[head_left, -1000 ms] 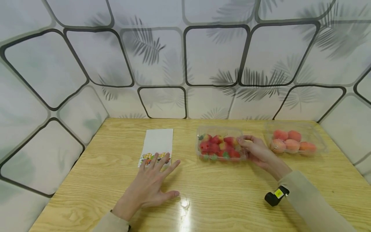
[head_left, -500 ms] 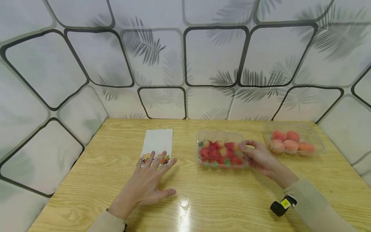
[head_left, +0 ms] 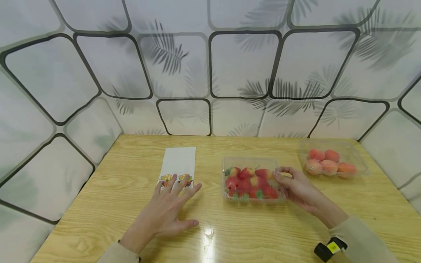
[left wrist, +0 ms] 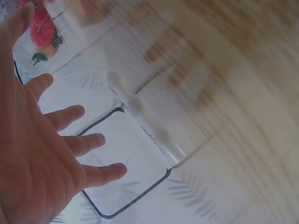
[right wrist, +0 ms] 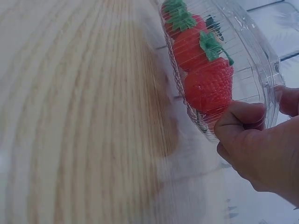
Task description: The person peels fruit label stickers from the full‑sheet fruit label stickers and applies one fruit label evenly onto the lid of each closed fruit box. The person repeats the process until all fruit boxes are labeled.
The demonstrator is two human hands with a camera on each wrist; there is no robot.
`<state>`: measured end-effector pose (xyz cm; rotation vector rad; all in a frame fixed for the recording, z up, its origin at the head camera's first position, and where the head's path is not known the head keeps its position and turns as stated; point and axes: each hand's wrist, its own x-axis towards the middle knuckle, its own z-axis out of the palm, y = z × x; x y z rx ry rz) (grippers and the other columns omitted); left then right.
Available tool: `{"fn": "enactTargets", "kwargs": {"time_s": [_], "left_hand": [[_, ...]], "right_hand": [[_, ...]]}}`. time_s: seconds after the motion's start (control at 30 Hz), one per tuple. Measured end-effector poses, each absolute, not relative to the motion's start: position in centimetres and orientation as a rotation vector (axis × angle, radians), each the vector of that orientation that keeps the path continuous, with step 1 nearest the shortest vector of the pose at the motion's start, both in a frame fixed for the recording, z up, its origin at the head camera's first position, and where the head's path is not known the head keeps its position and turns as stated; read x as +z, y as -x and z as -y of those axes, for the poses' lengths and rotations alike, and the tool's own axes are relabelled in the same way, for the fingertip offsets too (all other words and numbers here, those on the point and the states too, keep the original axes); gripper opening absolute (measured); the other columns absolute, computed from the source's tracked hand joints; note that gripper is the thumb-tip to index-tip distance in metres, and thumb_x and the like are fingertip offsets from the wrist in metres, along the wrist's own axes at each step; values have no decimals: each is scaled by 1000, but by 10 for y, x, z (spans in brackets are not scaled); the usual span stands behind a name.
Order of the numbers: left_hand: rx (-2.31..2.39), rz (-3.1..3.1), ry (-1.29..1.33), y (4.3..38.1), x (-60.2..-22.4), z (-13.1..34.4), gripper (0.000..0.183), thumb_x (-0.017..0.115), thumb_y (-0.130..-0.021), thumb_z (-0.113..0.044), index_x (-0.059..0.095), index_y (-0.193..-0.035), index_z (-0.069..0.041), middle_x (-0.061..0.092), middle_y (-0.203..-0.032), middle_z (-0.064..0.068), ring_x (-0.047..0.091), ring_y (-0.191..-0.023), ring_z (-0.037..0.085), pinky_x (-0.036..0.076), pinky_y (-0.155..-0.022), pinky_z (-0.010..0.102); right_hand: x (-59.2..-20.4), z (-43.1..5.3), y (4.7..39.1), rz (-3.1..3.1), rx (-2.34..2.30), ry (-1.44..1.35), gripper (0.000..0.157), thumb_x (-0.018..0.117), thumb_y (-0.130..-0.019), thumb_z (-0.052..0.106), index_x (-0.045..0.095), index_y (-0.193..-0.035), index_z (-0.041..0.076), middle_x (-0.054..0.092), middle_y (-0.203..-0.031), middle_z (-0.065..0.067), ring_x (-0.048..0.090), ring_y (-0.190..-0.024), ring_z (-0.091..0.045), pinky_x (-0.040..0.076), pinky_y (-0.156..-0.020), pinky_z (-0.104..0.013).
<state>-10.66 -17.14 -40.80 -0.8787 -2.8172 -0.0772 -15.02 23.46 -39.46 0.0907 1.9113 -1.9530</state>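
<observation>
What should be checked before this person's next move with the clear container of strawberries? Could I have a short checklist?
1. Right hand gripping the strawberry container: ok, at its right end.
2. Strawberries inside: ok.
3. Left hand supporting the container: not ok, it is apart from it, fingers spread.
4. Strawberry container apart from the peach container: ok, a gap shows.
5. Strawberry container apart from the white printed paper: ok.
6. Strawberry container securely closed: cannot tell.
</observation>
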Motion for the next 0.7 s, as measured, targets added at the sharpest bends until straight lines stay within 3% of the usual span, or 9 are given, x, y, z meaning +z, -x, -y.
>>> {"fn": "enactTargets", "kwargs": {"time_s": [0.33, 0.7], "left_hand": [[-73, 2798, 907, 99, -410, 168, 91, 63, -81, -79, 40, -157, -35, 43, -160, 12, 45, -141, 51, 40, -102, 77], [-90, 2801, 946, 93, -410, 164, 90, 62, -82, -78, 41, -157, -33, 43, -160, 15, 43, -143, 53, 40, -100, 80]], "right_hand": [[-398, -236, 138, -1873, -1941, -99, 51, 52, -108, 29, 22, -140, 3, 54, -79, 9, 49, -64, -5, 47, -57, -21], [-399, -239, 130, -1854, -1935, -97, 47, 54, -108, 29, 25, -136, 6, 56, -75, 9, 51, -64, -4, 47, -57, -20]]}}
